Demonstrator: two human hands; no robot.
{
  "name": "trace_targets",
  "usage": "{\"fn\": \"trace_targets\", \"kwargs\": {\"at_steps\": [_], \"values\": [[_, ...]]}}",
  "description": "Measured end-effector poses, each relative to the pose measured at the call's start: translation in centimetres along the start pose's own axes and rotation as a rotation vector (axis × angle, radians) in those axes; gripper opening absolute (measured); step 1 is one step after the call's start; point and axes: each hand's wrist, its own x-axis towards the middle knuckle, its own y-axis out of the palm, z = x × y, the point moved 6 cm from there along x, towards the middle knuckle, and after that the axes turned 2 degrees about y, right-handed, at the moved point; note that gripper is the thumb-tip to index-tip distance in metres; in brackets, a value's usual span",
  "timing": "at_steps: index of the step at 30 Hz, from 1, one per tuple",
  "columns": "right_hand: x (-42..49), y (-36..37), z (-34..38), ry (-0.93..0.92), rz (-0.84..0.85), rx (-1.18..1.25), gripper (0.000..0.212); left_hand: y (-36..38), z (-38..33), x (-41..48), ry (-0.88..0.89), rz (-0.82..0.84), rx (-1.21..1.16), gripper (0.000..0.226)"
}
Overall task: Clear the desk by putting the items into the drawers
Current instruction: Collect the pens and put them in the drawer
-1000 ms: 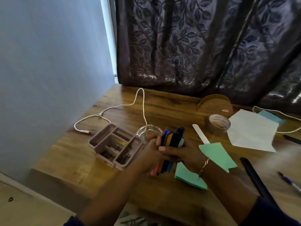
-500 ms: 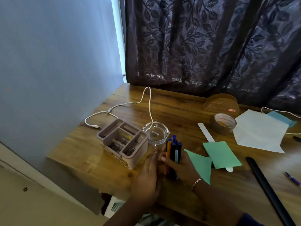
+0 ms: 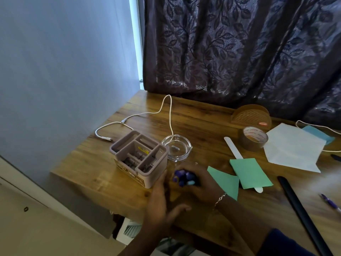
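The right hand (image 3: 202, 188) curls its fingers round a bundle of pens (image 3: 184, 179), held upright with the caps up, low at the desk (image 3: 203, 122) just in front of the glass dish (image 3: 177, 147). The left hand (image 3: 158, 198) is beside the pens, fingers straight and thumb spread, holding nothing, its fingertips close against the organizer box (image 3: 140, 156). Green paper sheets (image 3: 251, 172) lie just right of the wrist.

Organizer (image 3: 140, 156), ashtray (image 3: 177, 147) ahead (adjacent); bare desk (image 3: 83, 163) leftward.
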Motion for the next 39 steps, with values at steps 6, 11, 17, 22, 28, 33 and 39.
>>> {"fn": "trace_targets", "kwargs": {"at_steps": [6,11,17,22,28,33,39], "values": [[1.0,-2.7,0.1,0.237,-0.146,0.562,0.023,0.4,-0.2,0.7,-0.007,-0.011,-0.083,0.095],[0.9,-0.7,-3.9,0.808,-0.37,1.146,0.015,1.2,-1.2,1.4,0.054,-0.024,-0.005,0.095],[0.3,1.7,-5.3,0.947,-0.401,1.116,0.012,3.6,0.4,3.7,0.132,0.122,0.163,0.085],[0.1,1.1,-4.9,0.94,-0.486,1.138,0.026,4.4,1.3,4.2,0.12,0.153,0.262,0.083],[-0.7,0.0,-4.4,0.899,-0.564,1.095,0.032,4.8,1.8,4.1,0.139,0.171,0.381,0.094],[-1.7,-0.8,-3.7,0.833,-0.549,0.91,0.026,4.6,0.8,4.0,0.175,0.152,0.388,0.075],[-2.8,-1.4,-4.1,0.592,-0.534,0.276,0.039,3.3,0.3,2.7,0.248,0.022,0.239,0.063]]}}
